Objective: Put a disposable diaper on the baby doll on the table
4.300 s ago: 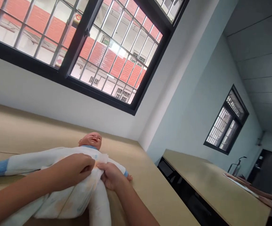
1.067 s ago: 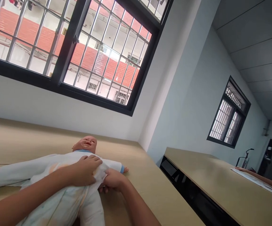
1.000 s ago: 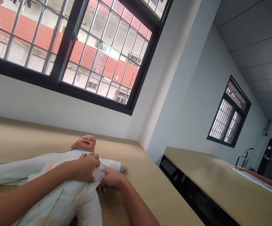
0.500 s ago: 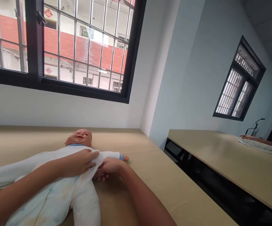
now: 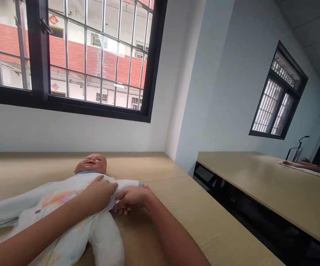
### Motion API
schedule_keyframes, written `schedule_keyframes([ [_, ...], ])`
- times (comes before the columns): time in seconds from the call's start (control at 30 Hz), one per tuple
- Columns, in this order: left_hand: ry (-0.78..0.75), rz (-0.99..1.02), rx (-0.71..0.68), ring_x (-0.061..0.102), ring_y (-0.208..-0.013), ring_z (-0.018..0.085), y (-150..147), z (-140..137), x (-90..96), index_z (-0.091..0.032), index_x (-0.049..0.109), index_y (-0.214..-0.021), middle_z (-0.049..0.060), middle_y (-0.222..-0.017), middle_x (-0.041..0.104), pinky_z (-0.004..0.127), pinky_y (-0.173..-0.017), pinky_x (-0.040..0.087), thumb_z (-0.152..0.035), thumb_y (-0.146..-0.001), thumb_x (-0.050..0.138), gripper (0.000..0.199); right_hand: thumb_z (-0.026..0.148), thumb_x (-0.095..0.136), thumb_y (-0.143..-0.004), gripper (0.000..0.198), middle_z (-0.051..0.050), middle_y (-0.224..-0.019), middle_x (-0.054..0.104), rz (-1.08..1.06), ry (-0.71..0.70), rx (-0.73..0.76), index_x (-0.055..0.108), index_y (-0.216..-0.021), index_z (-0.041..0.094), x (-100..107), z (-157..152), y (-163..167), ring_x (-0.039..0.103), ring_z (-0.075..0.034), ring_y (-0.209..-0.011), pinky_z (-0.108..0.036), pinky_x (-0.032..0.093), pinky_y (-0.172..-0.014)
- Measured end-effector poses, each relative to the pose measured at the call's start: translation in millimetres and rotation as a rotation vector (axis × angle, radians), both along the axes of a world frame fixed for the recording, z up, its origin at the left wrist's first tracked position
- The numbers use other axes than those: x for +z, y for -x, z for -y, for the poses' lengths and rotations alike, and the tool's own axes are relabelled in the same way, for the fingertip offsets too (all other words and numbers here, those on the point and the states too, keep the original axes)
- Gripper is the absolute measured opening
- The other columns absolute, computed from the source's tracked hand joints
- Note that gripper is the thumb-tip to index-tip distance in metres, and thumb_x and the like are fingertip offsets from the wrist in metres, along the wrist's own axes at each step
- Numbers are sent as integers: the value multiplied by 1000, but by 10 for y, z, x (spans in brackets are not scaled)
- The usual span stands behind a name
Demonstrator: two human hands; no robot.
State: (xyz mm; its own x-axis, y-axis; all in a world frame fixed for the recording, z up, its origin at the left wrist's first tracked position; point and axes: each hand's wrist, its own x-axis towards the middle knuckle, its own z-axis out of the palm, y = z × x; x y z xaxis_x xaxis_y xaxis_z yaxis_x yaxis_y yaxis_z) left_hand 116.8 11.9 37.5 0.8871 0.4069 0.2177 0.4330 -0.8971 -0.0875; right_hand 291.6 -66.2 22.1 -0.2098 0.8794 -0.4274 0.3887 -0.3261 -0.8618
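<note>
A baby doll [image 5: 92,164] lies on its back on the beige tabletop, dressed in a white baby outfit [image 5: 76,184] with a blue collar and a coloured print on the front. Across the doll's chest rests my left hand [image 5: 101,194], its fingers bent round the garment's side edge and partly hidden. Right beside it, under the doll's outstretched arm, my right hand [image 5: 132,197] is closed with fingers curled on the same edge of the cloth. What lies between the two hands' fingertips is mostly hidden.
A second beige table [image 5: 259,184] stands to the right across a gap, with another doll's limb [image 5: 312,168] on a white cloth at its far side. A barred window [image 5: 99,59] is in the wall behind the doll.
My left hand has turned over and lowered the lifted flap of cloth, so the print on the doll's front now shows. My right hand has stayed almost in place.
</note>
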Motion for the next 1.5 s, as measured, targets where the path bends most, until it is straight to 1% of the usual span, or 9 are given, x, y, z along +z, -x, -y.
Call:
schedule_keyframes([
  [0.2,-203,10,97,63,-116,41,-11,153,46,-14,73,-117,21,-122,71,50,-93,46,-14,-79,66,39,9,71,-94,22,3,-61,65,4,-24,-36,71,-73,15,1,30,22,59,-6,-51,-14,40,-51],
  [0.37,-88,-108,-63,70,-102,35,-75,218,71,-17,79,-99,14,-103,79,43,-88,48,-20,-90,68,15,1,68,-91,22,4,-61,65,-16,7,-73,71,-73,14,-23,15,39,59,-5,-49,-13,39,-49],
  [0.63,-70,-123,6,72,-98,35,-76,118,17,-16,86,-83,17,-90,81,44,-87,47,-13,-90,65,22,8,73,-89,16,4,-59,66,-25,-34,-82,71,-74,13,-93,17,26,60,-6,-49,-16,38,-49],
  [0.83,146,35,36,69,-108,31,161,164,52,-26,82,-72,5,-88,81,66,-120,28,-28,-88,64,25,17,79,-85,15,4,-59,67,-60,-33,-48,71,-72,14,-111,-11,-4,59,-7,-50,-18,39,-51],
  [0.93,158,8,87,58,-132,40,190,228,74,-30,85,-75,7,-124,80,80,-118,15,-25,-78,68,17,18,78,-86,17,3,-59,67,-44,-33,-41,71,-71,15,-107,-21,-18,58,-7,-50,-19,39,-51],
  [1.03,119,-30,213,32,-154,52,156,265,84,-28,87,-85,15,-169,46,87,-112,11,-26,-69,74,20,18,77,-85,15,2,-59,67,-58,-49,-35,71,-72,14,-119,-26,-32,59,-7,-50,-20,38,-51],
  [1.1,127,-56,299,21,-158,56,131,266,76,-28,88,-90,15,-175,33,88,-109,14,-28,-67,77,25,18,77,-84,14,2,-60,68,-86,-55,-34,71,-72,14,-144,-34,-50,59,-7,-50,-20,39,-51],
  [1.27,129,-67,366,22,-156,59,113,228,31,-29,87,-95,13,-173,38,79,-98,39,-24,-65,78,32,24,83,-80,16,1,-63,69,-167,-45,-73,72,-74,14,-221,-66,-125,62,-8,-52,-17,40,-49],
  [1.5,214,-74,376,24,-159,52,177,221,101,-29,86,-96,14,-178,27,77,-99,42,-13,-62,74,40,16,78,-86,13,0,-61,68,-113,19,-129,72,-75,13,-208,-67,-186,62,-8,-49,-15,39,-46],
])
